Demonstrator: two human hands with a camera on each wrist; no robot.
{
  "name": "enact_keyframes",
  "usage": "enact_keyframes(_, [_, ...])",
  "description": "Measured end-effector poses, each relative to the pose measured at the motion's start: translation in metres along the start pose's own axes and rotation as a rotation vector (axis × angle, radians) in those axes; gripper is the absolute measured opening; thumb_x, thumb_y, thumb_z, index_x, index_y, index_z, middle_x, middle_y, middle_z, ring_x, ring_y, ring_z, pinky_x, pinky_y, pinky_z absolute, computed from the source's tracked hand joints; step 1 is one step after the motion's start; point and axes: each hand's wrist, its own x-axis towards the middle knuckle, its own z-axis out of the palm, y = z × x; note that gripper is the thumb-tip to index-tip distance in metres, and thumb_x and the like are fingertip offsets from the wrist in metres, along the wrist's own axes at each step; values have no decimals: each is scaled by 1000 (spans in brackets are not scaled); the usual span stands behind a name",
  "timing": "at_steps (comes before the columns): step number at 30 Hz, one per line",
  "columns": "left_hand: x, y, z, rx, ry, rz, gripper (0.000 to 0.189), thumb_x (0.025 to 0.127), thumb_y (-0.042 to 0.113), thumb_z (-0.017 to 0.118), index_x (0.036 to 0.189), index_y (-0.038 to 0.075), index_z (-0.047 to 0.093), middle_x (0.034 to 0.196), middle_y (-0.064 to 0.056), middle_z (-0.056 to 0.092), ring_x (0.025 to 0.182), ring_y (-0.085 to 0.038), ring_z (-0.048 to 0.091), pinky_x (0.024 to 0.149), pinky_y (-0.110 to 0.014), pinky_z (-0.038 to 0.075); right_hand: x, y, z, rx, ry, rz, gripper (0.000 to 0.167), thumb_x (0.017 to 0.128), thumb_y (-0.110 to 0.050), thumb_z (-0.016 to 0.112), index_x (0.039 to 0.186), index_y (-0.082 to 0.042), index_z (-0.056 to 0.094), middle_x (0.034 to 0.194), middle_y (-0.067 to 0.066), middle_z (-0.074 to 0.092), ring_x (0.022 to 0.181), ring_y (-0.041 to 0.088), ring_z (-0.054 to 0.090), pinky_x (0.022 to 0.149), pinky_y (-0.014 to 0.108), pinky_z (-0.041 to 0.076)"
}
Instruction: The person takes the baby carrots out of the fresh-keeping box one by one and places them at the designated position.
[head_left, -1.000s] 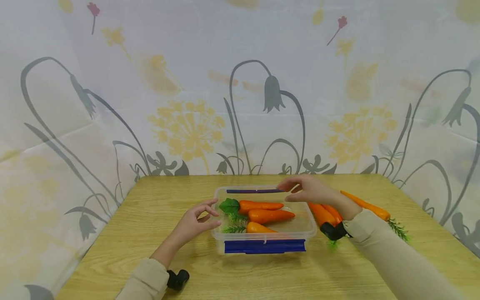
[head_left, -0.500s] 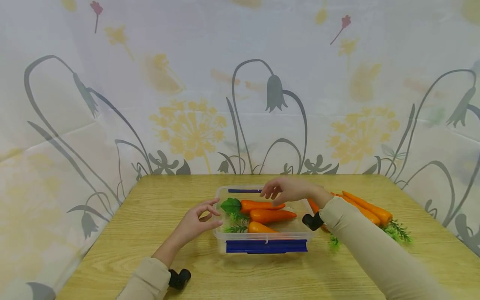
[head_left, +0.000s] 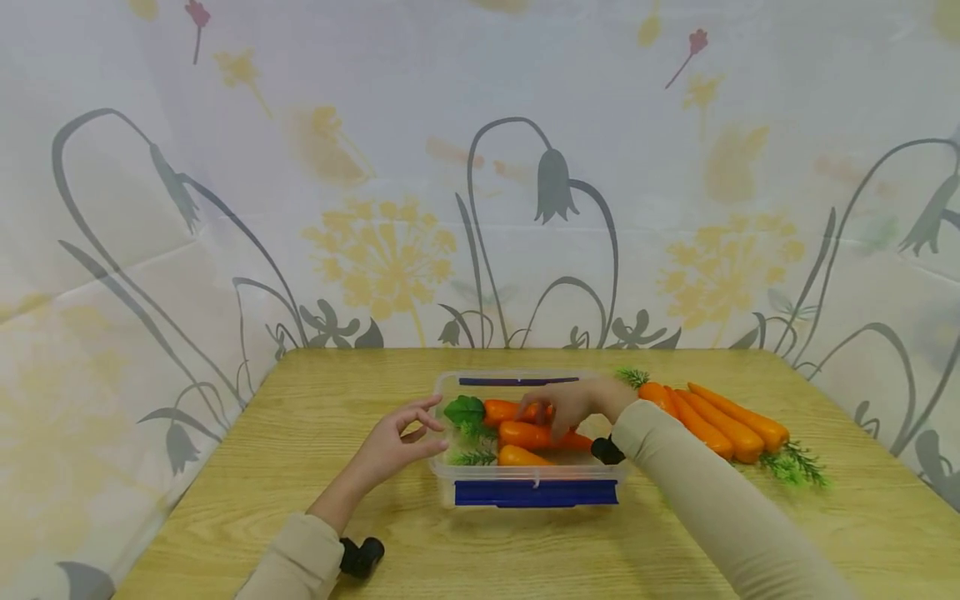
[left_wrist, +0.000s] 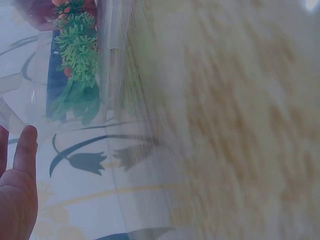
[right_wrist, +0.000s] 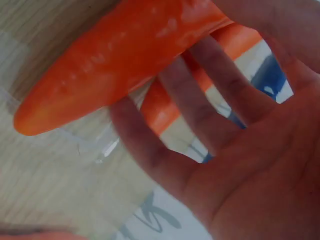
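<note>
A clear plastic container [head_left: 450, 472] with blue clips holds several orange toy carrots with green tops, lying side by side. My right hand [head_left: 570, 404] reaches down into it, its spread, nearly straight fingers behind the middle carrot [head_left: 517, 434] and its thumb on the near side. In the right wrist view the fingertips [right_wrist: 125, 107] pass out of sight behind that carrot [right_wrist: 100, 70]; whether they press on it is unclear. At the container's left wall is my left hand [head_left: 397, 442], fingers loosely extended and holding nothing.
Several more carrots [head_left: 708, 421] lie in a group on the wooden table [head_left: 300, 433], right of the container. A patterned cloth [head_left: 375, 167] hangs behind the table. Each wrist carries a small black camera [head_left: 362, 557].
My right hand has moved left from above the container's right side, then down among the carrots. The carrots on the right have come into fuller view. My left hand stays in place.
</note>
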Motion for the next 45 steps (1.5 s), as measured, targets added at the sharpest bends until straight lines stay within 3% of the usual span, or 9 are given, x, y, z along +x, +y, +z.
enact_keyframes(4, [1, 1, 1, -3, -4, 0, 25, 83, 15, 72, 97, -3, 62, 145, -9, 37, 135, -29, 27, 105, -46, 32, 1, 2, 4, 21, -57, 51, 68, 76, 5, 70, 133, -24, 47, 112, 4, 52, 93, 19, 52, 63, 33, 54])
enact_keyframes(13, [3, 3, 2, -9, -14, 13, 26, 83, 14, 72, 98, -4, 62, 145, -11, 35, 136, -29, 25, 106, -46, 31, -1, -1, 5, 32, -69, 35, 69, 77, 6, 68, 133, -27, 45, 112, 4, 51, 87, 19, 52, 63, 34, 53])
enact_keyframes(17, [3, 3, 2, -4, -12, 11, 27, 83, 15, 72, 98, -4, 62, 145, -10, 36, 136, -30, 25, 106, -47, 31, -6, -7, 0, 15, -73, 2, 70, 77, 8, 68, 136, -23, 43, 114, 8, 48, 82, 19, 50, 60, 32, 49])
enact_keyframes(23, [2, 3, 2, -4, -2, 2, 26, 83, 14, 72, 98, -4, 62, 145, -9, 37, 135, -30, 26, 105, -46, 32, -17, -14, -9, -17, -11, -56, 69, 77, 9, 68, 136, -18, 45, 113, 10, 51, 85, 20, 56, 63, 31, 53])
enact_keyframes(28, [1, 2, 1, -2, 6, -3, 25, 83, 14, 72, 98, -4, 62, 145, -9, 37, 135, -31, 27, 105, -46, 32, -26, -17, -12, 40, 16, -63, 69, 80, 6, 68, 138, -19, 42, 115, 10, 48, 90, 23, 57, 68, 33, 53])
enact_keyframes(32, [0, 2, 0, -1, 13, -12, 25, 83, 15, 72, 98, -3, 63, 145, -9, 37, 135, -30, 27, 105, -45, 33, -32, -18, -15, 31, 48, -124, 68, 81, 6, 66, 140, -14, 38, 114, 11, 47, 91, 25, 57, 71, 32, 53])
enact_keyframes(35, [0, 1, 0, 1, 16, -15, 24, 83, 15, 72, 97, -2, 63, 145, -9, 37, 135, -29, 27, 105, -45, 32, -37, -17, -16, 25, 84, -179, 67, 82, 4, 64, 141, -10, 36, 114, 12, 47, 92, 25, 57, 74, 32, 53])
enact_keyframes(39, [-1, 1, 0, -9, 14, -17, 22, 83, 11, 71, 98, -3, 63, 145, -9, 37, 135, -29, 26, 105, -46, 32, -46, -15, -15, 52, 141, -200, 67, 83, 0, 64, 142, -13, 34, 115, 12, 47, 93, 25, 56, 75, 33, 52])
enact_keyframes(45, [-1, 1, 1, -14, 4, -15, 24, 84, 12, 71, 98, -4, 62, 145, -12, 36, 136, -29, 25, 106, -46, 31, -61, -8, -11, 4, 231, -236, 67, 82, -3, 67, 141, -12, 36, 110, 10, 50, 90, 21, 57, 75, 32, 52])
